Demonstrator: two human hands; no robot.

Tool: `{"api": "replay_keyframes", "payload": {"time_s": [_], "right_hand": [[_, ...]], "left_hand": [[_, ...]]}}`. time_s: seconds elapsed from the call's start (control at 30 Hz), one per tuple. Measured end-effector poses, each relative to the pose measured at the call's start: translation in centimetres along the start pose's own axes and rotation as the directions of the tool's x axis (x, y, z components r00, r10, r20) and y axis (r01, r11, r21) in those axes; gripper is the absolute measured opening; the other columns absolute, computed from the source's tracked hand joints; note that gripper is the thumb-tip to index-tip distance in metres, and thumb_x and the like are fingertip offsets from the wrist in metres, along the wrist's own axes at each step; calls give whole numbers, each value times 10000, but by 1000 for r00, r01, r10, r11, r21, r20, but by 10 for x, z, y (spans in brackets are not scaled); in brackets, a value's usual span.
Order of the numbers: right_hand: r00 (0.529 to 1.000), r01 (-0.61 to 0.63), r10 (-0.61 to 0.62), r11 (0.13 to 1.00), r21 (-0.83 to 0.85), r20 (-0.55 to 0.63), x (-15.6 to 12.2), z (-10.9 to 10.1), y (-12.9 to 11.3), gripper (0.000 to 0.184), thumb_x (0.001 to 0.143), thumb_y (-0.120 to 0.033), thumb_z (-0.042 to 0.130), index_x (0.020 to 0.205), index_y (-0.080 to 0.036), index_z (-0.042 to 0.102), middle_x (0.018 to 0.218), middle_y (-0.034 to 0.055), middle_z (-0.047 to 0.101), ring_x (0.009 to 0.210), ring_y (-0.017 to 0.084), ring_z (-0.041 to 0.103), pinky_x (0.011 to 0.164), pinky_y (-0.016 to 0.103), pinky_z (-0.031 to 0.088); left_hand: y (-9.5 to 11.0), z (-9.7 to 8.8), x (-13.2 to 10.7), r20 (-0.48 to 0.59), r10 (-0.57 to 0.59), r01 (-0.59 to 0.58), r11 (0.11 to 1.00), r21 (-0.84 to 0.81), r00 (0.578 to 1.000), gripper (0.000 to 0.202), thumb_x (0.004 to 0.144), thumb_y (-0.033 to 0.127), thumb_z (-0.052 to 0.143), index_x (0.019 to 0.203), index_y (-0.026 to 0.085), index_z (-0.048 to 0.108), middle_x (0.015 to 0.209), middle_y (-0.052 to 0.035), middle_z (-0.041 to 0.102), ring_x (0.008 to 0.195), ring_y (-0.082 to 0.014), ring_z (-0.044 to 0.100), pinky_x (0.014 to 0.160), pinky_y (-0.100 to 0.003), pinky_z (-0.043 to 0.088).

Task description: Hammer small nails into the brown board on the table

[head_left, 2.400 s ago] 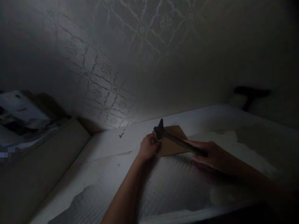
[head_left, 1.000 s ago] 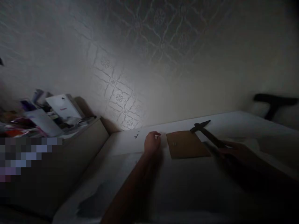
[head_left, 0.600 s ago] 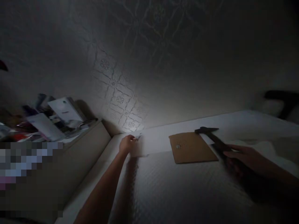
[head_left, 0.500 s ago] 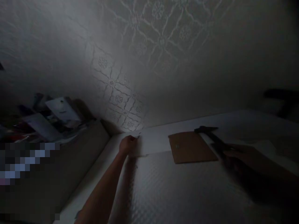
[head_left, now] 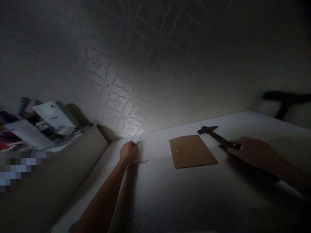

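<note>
Jutting from the right grip (head_left: 252, 151), the hammer (head_left: 218, 138) ends near the cardboard (head_left: 194, 154).

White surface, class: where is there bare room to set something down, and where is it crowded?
Bare: between the left hand and cardboard, and in front of the cardboard. Crowded: right of it, where the right hand holds the hammer, and by small dark bits at the left hand.

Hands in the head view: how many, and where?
2. The left hand is over the white surface, left of the brown cardboard; the right hand grips the hammer, on the cardboard's right. No others show.
</note>
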State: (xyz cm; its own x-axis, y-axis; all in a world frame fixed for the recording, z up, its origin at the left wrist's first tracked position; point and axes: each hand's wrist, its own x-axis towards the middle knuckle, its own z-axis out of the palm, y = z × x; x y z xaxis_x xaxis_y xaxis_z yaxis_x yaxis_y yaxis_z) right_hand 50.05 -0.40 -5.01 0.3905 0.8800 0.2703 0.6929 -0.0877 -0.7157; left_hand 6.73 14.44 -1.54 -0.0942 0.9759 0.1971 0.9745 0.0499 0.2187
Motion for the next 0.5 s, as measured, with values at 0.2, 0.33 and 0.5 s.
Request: {"api": "replay_keyframes", "payload": {"time_s": [0.2,0.33,0.5], "right_hand": [[979,196,-186,740,-644,85,-6,-7,-20,182,802,-365,565,812,-221,676,789,111,599,573,219,560,486,330,366],[948,286,-319,817,-500,21,-6,13,-77,252,826,-244,516,1009,-186,678,888,120,652,731,244,625,590,337,432],[866,484,-493,869,102,84,11,66,-131,213,825,-247,554,964,-194,707,930,76,718,812,190,654,752,302,483]], "left_hand": [[23,-3,-6,-62,49,-60,979,-193,997,125,758,269,595,800,190,681,843,-68,715,848,-243,655,733,-285,449],[70,-6,-24,-19,110,-103,835,-541,994,167,729,302,614,749,152,685,856,-89,718,800,-199,641,722,-270,456],[127,-14,-67,185,233,63,448,-892,955,256,673,366,645,773,137,698,892,-92,713,693,-128,583,651,-230,433]]}}
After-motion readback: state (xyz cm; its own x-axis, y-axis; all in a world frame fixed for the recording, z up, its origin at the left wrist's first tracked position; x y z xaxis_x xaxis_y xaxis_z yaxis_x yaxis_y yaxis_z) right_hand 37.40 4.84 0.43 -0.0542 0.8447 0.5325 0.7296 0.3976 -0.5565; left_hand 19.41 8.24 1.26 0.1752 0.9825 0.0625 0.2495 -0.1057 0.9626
